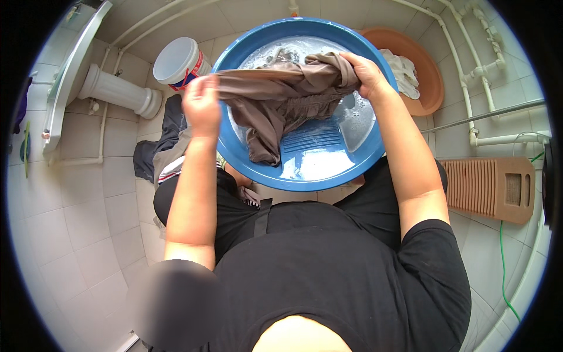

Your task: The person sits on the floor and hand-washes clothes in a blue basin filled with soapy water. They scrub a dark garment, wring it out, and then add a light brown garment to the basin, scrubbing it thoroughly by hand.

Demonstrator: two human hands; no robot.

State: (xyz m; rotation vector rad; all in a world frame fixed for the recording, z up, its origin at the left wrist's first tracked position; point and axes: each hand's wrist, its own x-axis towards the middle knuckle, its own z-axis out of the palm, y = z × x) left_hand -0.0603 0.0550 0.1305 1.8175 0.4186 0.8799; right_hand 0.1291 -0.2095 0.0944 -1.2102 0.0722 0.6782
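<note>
Brown trousers [270, 111], wet and with a gathered elastic waistband, are stretched across a blue washtub [234, 154]. My left hand [201, 107], slightly blurred, is closed on one end of the cloth at the tub's left rim. At the other end, my right hand [368, 75] grips a bunched part above the tub's right side. Between the hands the fabric is pulled fairly taut, while a lower fold hangs onto the tub's ridged washboard part [314, 141]. Soapy water [356, 120] lies in the basin, partly hidden by the trousers.
Left of the tub stand a white bucket [174, 60] and a heap of dark clothes [153, 154]. Behind it on the right, an orange basin [433, 82] holds white cloth [402, 73]. A brown washboard [485, 186] leans at the right; a sink pedestal [120, 91] stands far left.
</note>
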